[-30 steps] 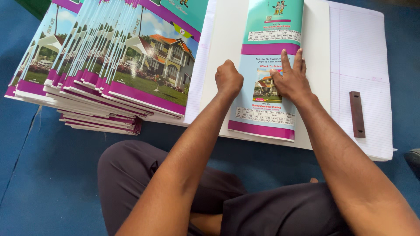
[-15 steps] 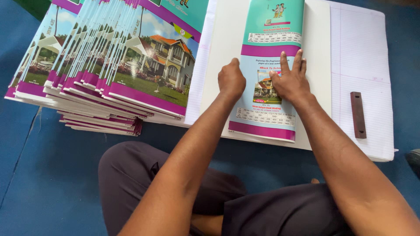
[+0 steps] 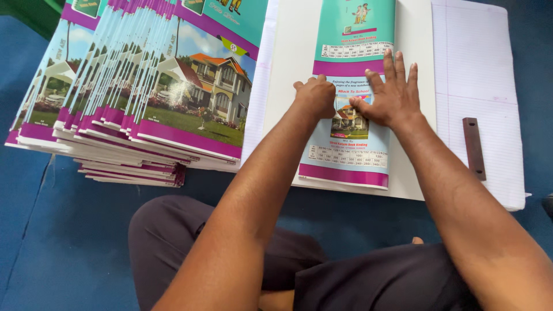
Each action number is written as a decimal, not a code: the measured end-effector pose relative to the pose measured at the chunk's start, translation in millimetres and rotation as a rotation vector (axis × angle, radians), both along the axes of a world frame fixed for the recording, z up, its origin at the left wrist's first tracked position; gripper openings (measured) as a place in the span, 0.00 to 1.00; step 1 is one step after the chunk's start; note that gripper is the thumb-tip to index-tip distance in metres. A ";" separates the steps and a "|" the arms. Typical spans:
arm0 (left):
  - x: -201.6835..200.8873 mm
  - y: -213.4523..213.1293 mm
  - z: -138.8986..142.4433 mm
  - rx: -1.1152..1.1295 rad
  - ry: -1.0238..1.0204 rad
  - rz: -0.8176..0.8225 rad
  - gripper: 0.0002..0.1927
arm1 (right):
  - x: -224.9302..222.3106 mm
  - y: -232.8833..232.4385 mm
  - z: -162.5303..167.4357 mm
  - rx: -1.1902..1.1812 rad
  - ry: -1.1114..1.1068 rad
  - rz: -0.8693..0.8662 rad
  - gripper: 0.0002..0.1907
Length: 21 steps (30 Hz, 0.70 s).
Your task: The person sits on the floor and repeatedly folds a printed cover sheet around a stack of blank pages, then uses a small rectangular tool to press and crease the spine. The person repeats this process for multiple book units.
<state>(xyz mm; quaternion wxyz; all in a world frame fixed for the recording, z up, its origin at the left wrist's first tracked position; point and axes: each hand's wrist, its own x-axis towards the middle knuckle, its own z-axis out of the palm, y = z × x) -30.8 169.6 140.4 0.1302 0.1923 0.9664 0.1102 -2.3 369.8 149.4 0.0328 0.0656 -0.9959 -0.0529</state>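
I see the folded cover [image 3: 351,98] lying on the white sheet [image 3: 288,86], its long axis running straight away from the body. My left hand [image 3: 315,97], curled into a fist, presses its left edge; my right hand [image 3: 390,98], fingers spread flat, pins its middle, so both sit on it equally near.

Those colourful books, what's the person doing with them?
A person sitting cross-legged on a blue floor presses both hands on a notebook cover lying on white paper sheets. The left hand is curled in a fist, the right hand lies flat. A fanned stack of matching notebooks sits left, a dark bar right.
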 end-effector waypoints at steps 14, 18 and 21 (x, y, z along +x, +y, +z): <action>16.8 -1.5 24.1 0.012 -0.057 0.068 0.46 | 6.0 10.3 -21.5 -0.142 -0.117 -0.028 0.66; 17.1 -2.0 24.2 0.029 -0.050 0.110 0.57 | 13.4 7.9 -24.3 -0.168 -0.140 -0.047 0.64; 18.4 -1.8 24.1 0.002 -0.070 0.107 0.56 | 18.7 7.2 -27.5 -0.200 -0.132 -0.043 0.63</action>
